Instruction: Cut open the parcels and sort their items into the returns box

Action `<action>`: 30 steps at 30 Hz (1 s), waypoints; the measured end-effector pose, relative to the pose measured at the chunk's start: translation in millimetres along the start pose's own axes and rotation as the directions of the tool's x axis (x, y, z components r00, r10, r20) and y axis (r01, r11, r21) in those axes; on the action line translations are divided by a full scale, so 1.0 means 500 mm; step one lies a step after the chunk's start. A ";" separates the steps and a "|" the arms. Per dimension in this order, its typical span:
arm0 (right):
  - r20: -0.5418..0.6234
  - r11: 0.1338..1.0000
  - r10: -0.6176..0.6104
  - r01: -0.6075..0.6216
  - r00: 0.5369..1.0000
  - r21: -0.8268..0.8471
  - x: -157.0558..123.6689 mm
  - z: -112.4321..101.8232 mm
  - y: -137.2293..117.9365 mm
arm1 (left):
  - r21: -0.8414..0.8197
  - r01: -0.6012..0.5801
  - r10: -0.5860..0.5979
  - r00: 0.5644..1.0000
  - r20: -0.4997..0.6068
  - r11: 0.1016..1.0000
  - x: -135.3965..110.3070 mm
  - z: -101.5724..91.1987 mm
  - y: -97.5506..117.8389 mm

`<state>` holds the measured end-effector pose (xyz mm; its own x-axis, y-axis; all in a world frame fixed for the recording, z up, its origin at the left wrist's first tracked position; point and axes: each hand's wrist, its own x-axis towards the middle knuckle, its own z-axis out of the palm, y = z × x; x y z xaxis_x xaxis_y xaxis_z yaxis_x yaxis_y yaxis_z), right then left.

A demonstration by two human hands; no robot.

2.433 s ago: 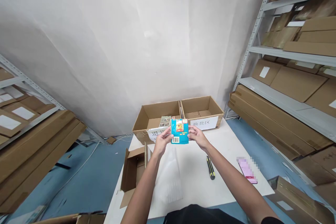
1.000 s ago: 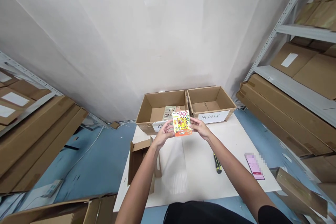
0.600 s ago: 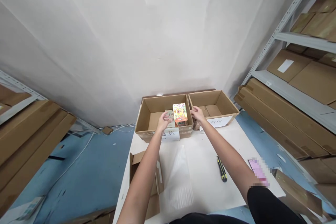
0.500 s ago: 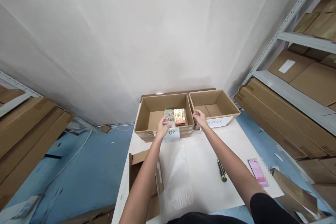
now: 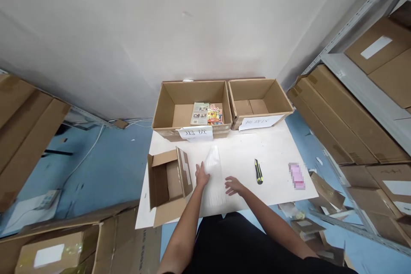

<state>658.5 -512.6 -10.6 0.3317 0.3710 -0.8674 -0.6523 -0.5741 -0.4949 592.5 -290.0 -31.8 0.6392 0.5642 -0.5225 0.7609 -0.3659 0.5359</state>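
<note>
My left hand (image 5: 201, 174) rests with fingers stretched on the left edge of a clear plastic bag (image 5: 214, 175) that lies flat on the white table (image 5: 276, 154). My right hand (image 5: 233, 186) is open too, fingers spread at the bag's right edge. Neither hand holds anything. The colourful small packet (image 5: 213, 115) lies inside the left cardboard box (image 5: 167, 107) at the table's far edge, beside a greenish booklet (image 5: 200, 113).
A second open box (image 5: 276, 94) with a paper label stands to the right of the first. A small open carton (image 5: 167, 180) lies at the table's left. A utility knife (image 5: 257, 171) and a pink phone (image 5: 297, 176) lie to the right. Shelves with flat cartons flank both sides.
Both hands let go of the colourful packet into the left box, then drew back to the plastic bag near me. My head tilted down.
</note>
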 end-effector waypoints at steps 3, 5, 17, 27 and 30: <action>0.203 0.990 0.104 -0.121 0.974 0.069 0.010 0.031 0.090 | 0.005 -0.018 0.018 1.000 0.025 1.000 0.023 0.006 -0.013; 0.217 0.979 0.131 -0.161 0.967 0.124 0.025 0.043 0.108 | 0.010 0.001 -0.002 0.998 0.056 1.000 0.028 0.012 -0.017; -0.080 0.916 -0.195 0.211 0.978 0.342 0.047 0.042 -0.097 | -0.007 -0.283 0.282 0.953 0.107 0.959 -0.153 0.103 0.027; -0.480 0.688 -0.564 0.704 0.672 0.178 -0.104 0.145 -0.237 | -0.001 -0.539 0.513 0.804 -0.301 0.843 -0.279 -0.189 -0.059; -0.399 0.516 -0.799 0.854 0.449 -0.071 -0.167 0.283 -0.290 | 0.127 -0.402 0.421 0.841 -0.340 0.907 -0.282 -0.308 -0.162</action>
<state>629.0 -357.3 140.9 0.9424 0.3342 -0.0147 -0.0045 -0.0313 -0.9995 423.6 -226.0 100.6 0.8203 0.5718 0.0115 0.4467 -0.6531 0.6115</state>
